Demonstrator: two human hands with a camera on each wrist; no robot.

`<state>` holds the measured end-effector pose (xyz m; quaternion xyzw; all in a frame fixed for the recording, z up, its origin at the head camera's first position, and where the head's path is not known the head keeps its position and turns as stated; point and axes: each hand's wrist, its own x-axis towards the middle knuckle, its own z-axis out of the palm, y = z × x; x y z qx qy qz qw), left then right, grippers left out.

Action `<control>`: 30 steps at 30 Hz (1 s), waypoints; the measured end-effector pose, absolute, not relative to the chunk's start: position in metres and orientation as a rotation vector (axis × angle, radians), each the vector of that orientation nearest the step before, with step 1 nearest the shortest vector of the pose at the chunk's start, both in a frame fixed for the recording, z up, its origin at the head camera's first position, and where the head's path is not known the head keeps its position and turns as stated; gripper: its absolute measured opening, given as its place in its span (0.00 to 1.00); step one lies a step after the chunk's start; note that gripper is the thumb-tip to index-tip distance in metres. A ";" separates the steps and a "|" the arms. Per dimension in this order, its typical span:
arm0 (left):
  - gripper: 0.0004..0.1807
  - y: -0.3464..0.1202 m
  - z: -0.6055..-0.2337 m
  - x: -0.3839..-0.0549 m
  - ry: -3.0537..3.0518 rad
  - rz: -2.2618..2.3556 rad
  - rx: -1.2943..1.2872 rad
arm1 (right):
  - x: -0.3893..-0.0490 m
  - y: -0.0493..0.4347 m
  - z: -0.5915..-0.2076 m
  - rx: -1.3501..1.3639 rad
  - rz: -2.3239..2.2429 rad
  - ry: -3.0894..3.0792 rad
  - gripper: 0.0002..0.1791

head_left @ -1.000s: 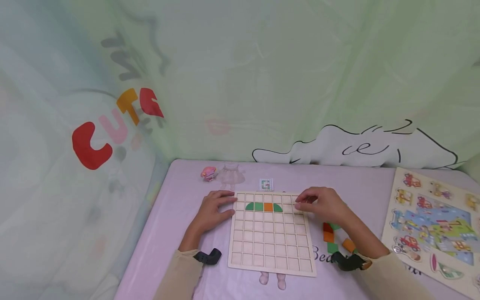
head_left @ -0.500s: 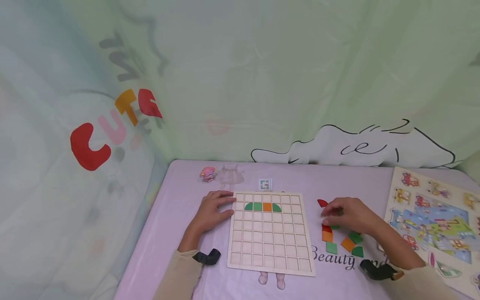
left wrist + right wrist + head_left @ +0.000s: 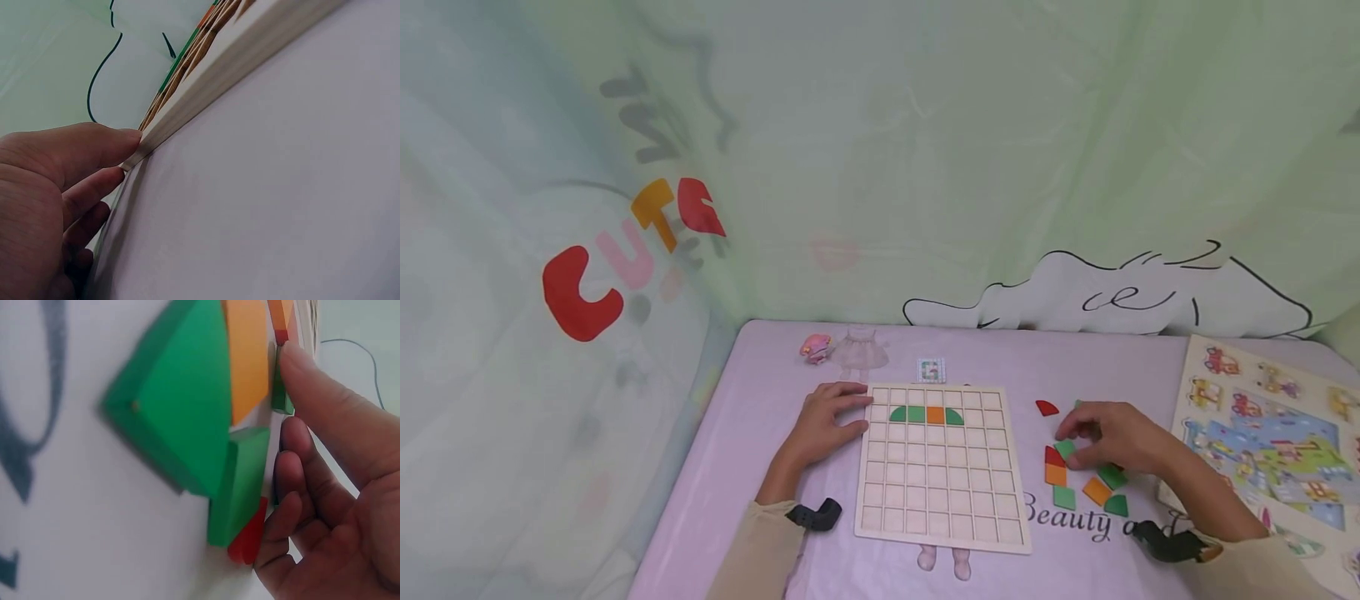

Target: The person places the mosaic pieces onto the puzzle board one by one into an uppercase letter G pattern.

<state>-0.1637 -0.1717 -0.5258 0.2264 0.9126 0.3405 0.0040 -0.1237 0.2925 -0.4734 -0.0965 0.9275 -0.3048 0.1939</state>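
Observation:
In the head view, a wooden grid board [image 3: 948, 510] lies flat, with green and orange tiles [image 3: 936, 415] in a row near its top. My left hand [image 3: 827, 423] rests at the board's left edge, fingers fairly straight; the left wrist view has the thumb [image 3: 115, 145] touching the board's side [image 3: 187, 103]. Right of the board, my right hand [image 3: 1112, 437] has thumb and fingertips at opposite edges of a green square tile [image 3: 1065, 451], pinching it. In the right wrist view, that green tile [image 3: 282, 387] sits between thumb and fingers, partly covered.
Around the right hand lie a red quarter-round tile [image 3: 1047, 407], an orange tile [image 3: 1056, 474], a green tile [image 3: 1063, 497] and several others. A picture puzzle board [image 3: 1217, 392] is at far right. A small patterned card [image 3: 931, 370] and pink figure [image 3: 816, 348] lie behind the grid board.
My right hand has left the grid board's right edge and moved right to the loose tiles, where its fingers have come around a green square tile. The left hand has stayed put.

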 end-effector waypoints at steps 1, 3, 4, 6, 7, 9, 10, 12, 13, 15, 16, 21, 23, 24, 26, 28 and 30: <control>0.22 -0.172 -0.526 -0.164 2.857 1.068 0.710 | -0.124 0.293 -0.474 -0.268 -0.859 2.596 0.18; 0.21 -0.171 -0.527 -0.163 2.877 1.063 0.728 | -0.124 0.293 -0.474 -0.267 -0.862 2.592 0.19; 0.21 -0.171 -0.527 -0.163 2.886 1.059 0.736 | -0.124 0.293 -0.475 -0.266 -0.861 2.592 0.19; 0.21 -0.171 -0.527 -0.163 2.901 1.058 0.754 | -0.124 0.292 -0.475 -0.266 -0.858 2.597 0.19; 0.21 -0.171 -0.527 -0.163 2.905 1.061 0.759 | -0.124 0.293 -0.476 -0.268 -0.853 2.602 0.19; 0.21 -0.171 -0.528 -0.164 2.898 1.063 0.753 | -0.125 0.292 -0.476 -0.267 -0.847 2.608 0.19; 0.22 -0.171 -0.527 -0.164 2.890 1.065 0.746 | -0.125 0.293 -0.476 -0.269 -0.845 2.611 0.19; 0.22 -0.172 -0.527 -0.164 2.876 1.064 0.729 | -0.124 0.292 -0.477 -0.271 -0.845 2.618 0.19; 0.22 -0.172 -0.528 -0.164 2.875 1.063 0.725 | -0.124 0.292 -0.477 -0.273 -0.847 2.621 0.19; 0.22 -0.172 -0.528 -0.164 2.865 1.061 0.712 | -0.124 0.291 -0.477 -0.276 -0.854 2.625 0.19; 0.22 -0.172 -0.528 -0.164 2.865 1.056 0.710 | -0.123 0.291 -0.478 -0.283 -0.855 2.630 0.19; 0.22 -0.173 -0.530 -0.166 2.859 1.047 0.701 | -0.122 0.292 -0.477 -0.270 -0.866 2.624 0.20; 0.22 -0.173 -0.531 -0.166 2.860 1.050 0.702 | -0.123 0.293 -0.478 -0.256 -0.871 2.613 0.19; 0.22 -0.173 -0.531 -0.166 2.862 1.049 0.703 | -0.123 0.294 -0.478 -0.248 -0.875 2.606 0.19; 0.22 -0.173 -0.531 -0.166 2.862 1.049 0.706 | -0.124 0.296 -0.479 -0.239 -0.883 2.591 0.18; 0.22 -0.173 -0.531 -0.166 2.862 1.047 0.705 | -0.124 0.297 -0.480 -0.235 -0.894 2.578 0.18; 0.22 -0.172 -0.531 -0.166 2.861 1.045 0.704 | -0.124 0.298 -0.480 -0.230 -0.909 2.564 0.18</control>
